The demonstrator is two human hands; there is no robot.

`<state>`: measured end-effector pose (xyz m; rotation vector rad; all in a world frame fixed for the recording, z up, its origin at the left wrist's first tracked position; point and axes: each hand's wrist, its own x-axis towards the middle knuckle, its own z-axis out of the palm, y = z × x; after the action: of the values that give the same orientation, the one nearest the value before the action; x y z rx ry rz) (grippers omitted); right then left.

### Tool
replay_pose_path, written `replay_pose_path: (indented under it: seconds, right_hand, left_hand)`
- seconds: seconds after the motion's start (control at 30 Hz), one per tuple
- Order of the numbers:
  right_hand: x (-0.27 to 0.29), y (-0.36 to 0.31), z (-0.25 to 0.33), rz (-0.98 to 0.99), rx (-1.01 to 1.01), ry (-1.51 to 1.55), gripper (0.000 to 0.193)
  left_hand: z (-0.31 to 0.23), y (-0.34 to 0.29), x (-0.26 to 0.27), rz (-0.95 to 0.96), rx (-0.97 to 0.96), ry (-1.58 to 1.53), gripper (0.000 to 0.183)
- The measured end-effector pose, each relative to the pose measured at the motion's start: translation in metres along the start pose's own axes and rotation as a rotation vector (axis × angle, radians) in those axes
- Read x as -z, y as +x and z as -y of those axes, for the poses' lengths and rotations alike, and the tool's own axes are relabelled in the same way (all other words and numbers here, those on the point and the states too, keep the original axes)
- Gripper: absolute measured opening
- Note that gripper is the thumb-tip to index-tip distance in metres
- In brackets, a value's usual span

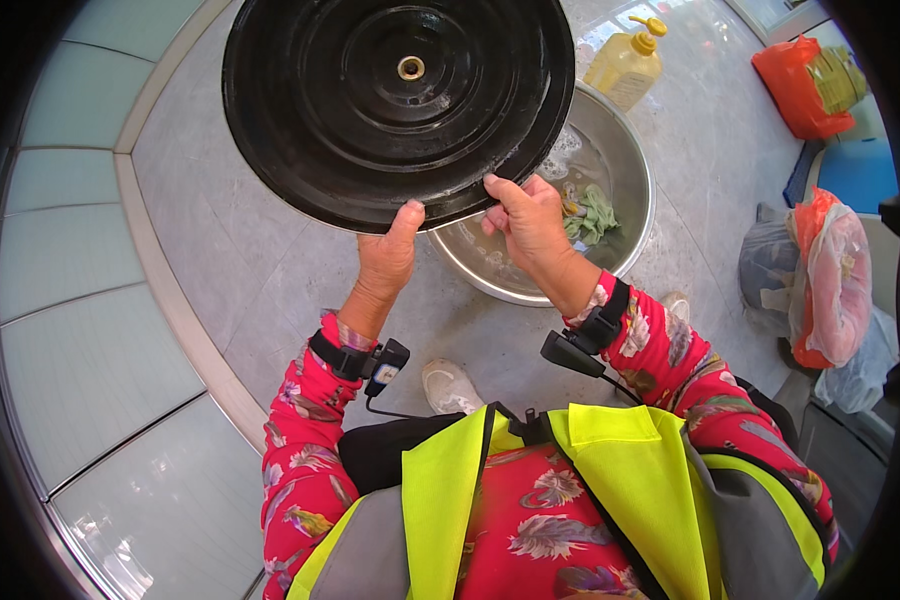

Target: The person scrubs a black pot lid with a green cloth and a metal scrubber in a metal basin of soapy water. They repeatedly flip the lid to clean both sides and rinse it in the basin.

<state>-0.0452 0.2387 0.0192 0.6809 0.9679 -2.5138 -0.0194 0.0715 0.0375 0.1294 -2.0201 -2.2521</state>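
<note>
I hold up a large black round disc (pixel 470 90) with concentric raised rings and a small brass-coloured hole at its centre. It looks wet and shiny. My left hand (pixel 385 255) grips its near rim, thumb on top and fingers hidden underneath. To the right along the same rim, my right hand (pixel 540 225) pinches the edge with its thumb on top. Partly below the disc stands a steel basin (pixel 642 190) of murky, sudsy water. A pale green cloth (pixel 597 213) lies in it, just right of my right hand.
Behind the basin stands a yellow pump bottle (pixel 625 68). Red and clear plastic bags (pixel 838 280) hang or sit at the right, with another red bag (pixel 800 88) farther back. Pale tiled panels (pixel 90 330) line the left side. My shoe (pixel 450 386) is on the grey floor.
</note>
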Motion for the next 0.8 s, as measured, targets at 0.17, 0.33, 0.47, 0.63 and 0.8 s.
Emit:
replay_pose_path:
  seconds: [0.17, 0.33, 0.47, 0.63, 0.8]
  right_hand:
    - [0.006, 0.0, -0.003, 0.093, -0.022, 0.042, 0.012]
    - [0.007, -0.001, 0.0, 0.091, 0.016, 0.009, 0.011]
    - [0.006, 0.0, 0.003, 0.056, -0.029, 0.049, 0.012]
    - [0.011, -0.001, -0.001, 0.13, -0.043, 0.049, 0.015]
    - [0.01, 0.003, 0.001, 0.094, -0.037, -0.148, 0.017]
  left_hand:
    - [0.001, 0.0, 0.002, -0.005, -0.001, 0.005, 0.036]
    - [-0.001, 0.0, -0.002, 0.009, -0.025, 0.064, 0.035]
    - [-0.001, 0.001, -0.006, 0.006, -0.036, 0.076, 0.036]
    - [-0.002, 0.001, -0.003, 0.017, -0.06, 0.137, 0.035]
    - [-0.002, 0.0, -0.003, 0.004, -0.08, 0.173, 0.035]
